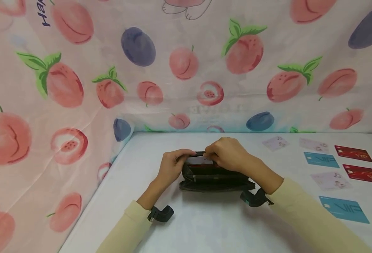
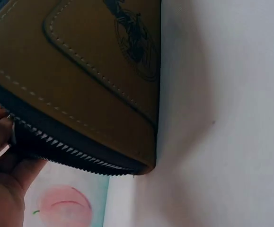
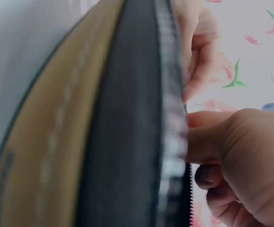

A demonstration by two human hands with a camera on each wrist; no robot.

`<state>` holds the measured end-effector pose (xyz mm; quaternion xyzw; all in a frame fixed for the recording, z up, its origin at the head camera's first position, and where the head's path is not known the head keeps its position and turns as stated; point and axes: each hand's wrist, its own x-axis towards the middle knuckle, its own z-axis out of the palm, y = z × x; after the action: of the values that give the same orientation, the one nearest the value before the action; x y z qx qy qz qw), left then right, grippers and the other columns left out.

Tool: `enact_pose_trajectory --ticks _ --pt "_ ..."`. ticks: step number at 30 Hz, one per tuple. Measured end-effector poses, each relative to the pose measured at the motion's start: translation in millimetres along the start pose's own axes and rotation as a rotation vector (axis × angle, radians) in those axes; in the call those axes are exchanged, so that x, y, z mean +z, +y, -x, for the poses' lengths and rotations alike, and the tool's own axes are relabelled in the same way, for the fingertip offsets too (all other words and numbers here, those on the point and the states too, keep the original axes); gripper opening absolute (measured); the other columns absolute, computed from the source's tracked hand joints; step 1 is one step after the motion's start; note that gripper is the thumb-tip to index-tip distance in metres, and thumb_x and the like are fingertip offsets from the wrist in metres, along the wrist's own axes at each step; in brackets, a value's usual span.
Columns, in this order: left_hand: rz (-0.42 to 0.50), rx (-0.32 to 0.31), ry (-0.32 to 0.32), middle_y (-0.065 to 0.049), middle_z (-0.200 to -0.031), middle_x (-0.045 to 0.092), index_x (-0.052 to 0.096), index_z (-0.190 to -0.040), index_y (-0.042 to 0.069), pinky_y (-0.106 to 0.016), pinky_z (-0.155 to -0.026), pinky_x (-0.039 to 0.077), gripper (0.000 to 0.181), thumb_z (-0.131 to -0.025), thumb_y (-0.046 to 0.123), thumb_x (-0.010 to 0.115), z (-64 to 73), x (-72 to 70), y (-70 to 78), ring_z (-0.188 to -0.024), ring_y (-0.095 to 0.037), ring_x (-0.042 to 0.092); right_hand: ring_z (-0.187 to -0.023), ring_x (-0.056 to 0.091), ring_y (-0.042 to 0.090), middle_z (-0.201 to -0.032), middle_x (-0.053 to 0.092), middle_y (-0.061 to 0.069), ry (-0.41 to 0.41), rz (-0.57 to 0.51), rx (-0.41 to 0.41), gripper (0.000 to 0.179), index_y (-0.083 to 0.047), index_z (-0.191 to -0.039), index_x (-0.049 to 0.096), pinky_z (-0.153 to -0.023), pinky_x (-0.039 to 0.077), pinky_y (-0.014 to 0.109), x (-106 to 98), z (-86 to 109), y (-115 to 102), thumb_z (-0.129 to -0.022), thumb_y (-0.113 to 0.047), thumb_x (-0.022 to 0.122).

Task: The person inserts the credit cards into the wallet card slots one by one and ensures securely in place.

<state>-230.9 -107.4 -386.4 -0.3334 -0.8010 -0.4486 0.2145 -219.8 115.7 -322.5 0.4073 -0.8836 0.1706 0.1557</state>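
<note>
2 hands at an open wallet

In the head view the wallet (image 1: 217, 187) sits in the middle of the table (image 1: 201, 228), unzipped, its mouth toward the camera and its folds spread; whether its base touches the tabletop, I cannot tell. Take it as the centre of the dial.

At 10 o'clock the left hand (image 1: 172, 164) is clamped on the wallet's far rim, pinching it between thumb and fingers. At 1 o'clock the right hand (image 1: 231, 154) bends over the same rim with its fingers curled. Its fingertips are hidden, so I cannot tell whether they are clamped on the rim or on the inner card (image 1: 199, 160), a pale one showing in the rear pocket between the 2 hands.

The left wrist view shows the wallet's brown outside, with pale stitching, a dark print and the toothed zip (image 2: 75, 151).

7 more cards lie apart from the wallet: at 2 o'clock a pale card (image 1: 275, 143); between 2 and 3, another pale card; around 3, 2 red cards (image 1: 365, 174), 1 blue and a third pale; between 3 and 4, a second blue card (image 1: 344, 209).

At 12 o'clock, behind the table, hangs a peach-print cloth (image 1: 182, 91).
</note>
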Motion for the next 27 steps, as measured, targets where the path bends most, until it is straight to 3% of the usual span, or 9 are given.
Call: enact_pose_trajectory --ticks 4,8,12,15,18,23,27 --pt "0.01 -0.026 0.075 -0.002 -0.093 0.072 0.076 -0.092 0.01 -0.023 -0.052 0.04 0.022 -0.093 -0.004 0.058 3.0 -1.5 -1.1 -0.049 -0.006 0.043 -0.057 0.059 0.008 -0.075 0.07 -0.003 0.046 -0.04 -0.004 0.014 -0.013 -0.086 0.076 -0.052 0.046 0.024 8 1.0 -3 -0.084 -0.001 0.07" --pt "0.021 -0.027 0.067 -0.002 -0.094 0.072 0.076 -0.091 0.009 -0.031 -0.071 0.051 0.024 -0.091 -0.006 0.059 3.8 -5.9 -1.2 -0.082 -0.014 0.066 -0.064 0.063 0.01 -0.079 0.071 -0.002 0.084 -0.089 0.019 0.011 -0.011 -0.088 0.076 -0.057 0.048 0.026 13 3.0 -5 -0.084 -0.002 0.071" --pt "-0.006 -0.023 -0.01 -0.002 -0.095 0.072 0.076 -0.093 0.009 -0.033 -0.079 0.051 0.024 -0.092 -0.006 0.057 -2.1 -10.1 1.3 -0.093 -0.015 0.066 -0.062 0.061 0.011 -0.078 0.07 -0.004 0.036 -0.005 0.064 0.011 -0.014 -0.089 0.076 -0.052 0.047 0.026 8 4.2 -6 -0.085 -0.005 0.071" --pt "-0.076 -0.005 -0.082 -0.002 -0.095 0.071 0.075 -0.094 0.009 -0.031 -0.078 0.051 0.024 -0.093 -0.006 0.057 -8.3 -14.7 5.5 -0.092 -0.014 0.066 -0.056 0.057 0.011 -0.073 0.068 -0.005 -0.015 0.086 0.109 0.011 -0.017 -0.091 0.076 -0.044 0.041 0.026 1 5.8 -6 -0.085 -0.008 0.071" --pt "-0.144 0.012 -0.156 -0.001 -0.091 0.07 0.073 -0.092 0.009 -0.03 -0.075 0.051 0.025 -0.092 -0.009 0.056 -12.8 -19.8 9.1 -0.087 -0.014 0.065 -0.057 0.056 0.01 -0.072 0.067 -0.006 -0.041 0.085 0.13 0.012 -0.016 -0.094 0.076 -0.045 0.04 0.025 -2 9.0 -4 -0.086 -0.008 0.071" --pt "-0.237 0.002 -0.276 -0.002 -0.091 0.068 0.07 -0.09 0.007 -0.03 -0.075 0.051 0.024 -0.091 -0.01 0.053 -15.7 -25.2 11.8 -0.086 -0.015 0.064 -0.071 0.063 0.013 -0.08 0.069 -0.006 -0.033 0.045 0.057 0.016 -0.016 -0.096 0.076 -0.058 0.049 0.03 -2 15.2 -1 -0.086 -0.006 0.071" --pt "-0.294 -0.009 -0.356 -0.003 -0.096 0.069 0.071 -0.095 0.007 -0.028 -0.076 0.051 0.015 -0.091 -0.003 0.06 -14.8 -27.4 13.8 -0.09 -0.016 0.065 -0.077 0.065 0.014 -0.084 0.07 -0.004 0.001 0.049 -0.049 0.014 -0.015 -0.094 0.077 -0.065 0.052 0.032 -1 23.1 1 -0.085 -0.006 0.072"
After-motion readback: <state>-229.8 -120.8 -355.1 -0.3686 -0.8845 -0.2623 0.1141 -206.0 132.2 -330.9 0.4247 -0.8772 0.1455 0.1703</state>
